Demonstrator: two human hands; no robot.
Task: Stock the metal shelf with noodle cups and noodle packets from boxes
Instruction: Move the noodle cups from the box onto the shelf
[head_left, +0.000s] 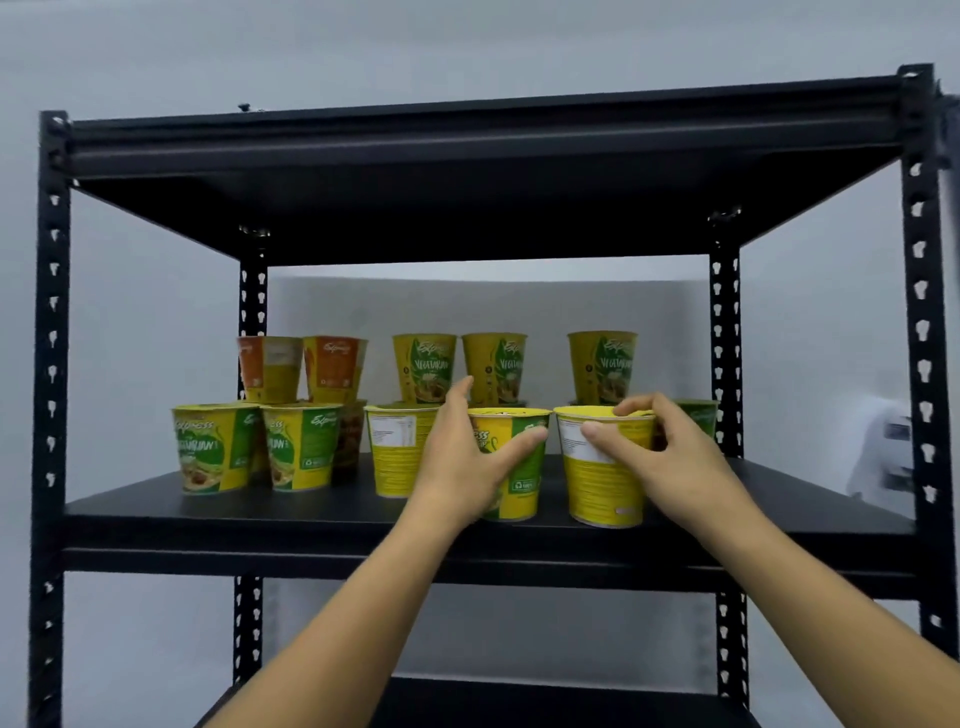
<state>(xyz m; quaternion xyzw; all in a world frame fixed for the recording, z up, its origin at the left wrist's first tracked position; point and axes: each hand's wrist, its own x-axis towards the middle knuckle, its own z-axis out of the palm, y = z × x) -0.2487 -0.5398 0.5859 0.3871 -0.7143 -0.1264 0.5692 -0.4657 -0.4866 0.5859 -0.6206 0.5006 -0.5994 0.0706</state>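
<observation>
Setting two yellow noodle cups on the metal shelf (311, 512), left hand (462, 467) fingers wrapped round one cup (514, 467), right hand (670, 457) pinching the other's (602, 467) rim; next I'd guess let go, grab more.

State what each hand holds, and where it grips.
Left hand wraps the side of a yellow noodle cup; right hand pinches another cup's rim.

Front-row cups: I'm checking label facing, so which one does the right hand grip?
The rightmost front cup, held at its rim by the right hand. Its white text panel faces out, whereas the cup in the left hand shows green branding.
</observation>
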